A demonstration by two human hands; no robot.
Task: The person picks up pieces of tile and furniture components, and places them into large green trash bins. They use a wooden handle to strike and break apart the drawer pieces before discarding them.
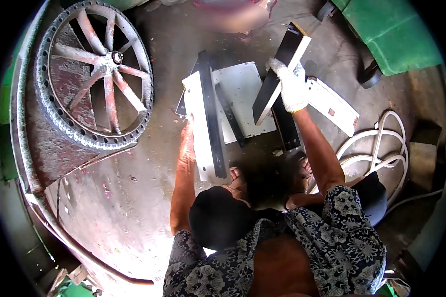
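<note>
My left hand point(187, 142) is bare and grips the edge of a long white board with a black rail point(214, 119) along it, standing tilted in front of me. Its fingers are mostly hidden behind the board. My right hand point(290, 84) wears a white knitted glove and is closed round a shorter black board with white edges point(274, 91), raised at a slant. Behind and between the two boards lies a flat white panel point(250, 81) with a loose black strip point(229, 115) on it. Below my right hand a black board point(286, 129) rests on the floor.
A large spoked wheel point(107, 62) with a rusty metal plate stands at the left. Beyond my right hand lies another white panel point(332, 106). A coiled pale hose point(399, 133) is at the right, below a green wheeled container point(394, 37). My feet are close to the boards.
</note>
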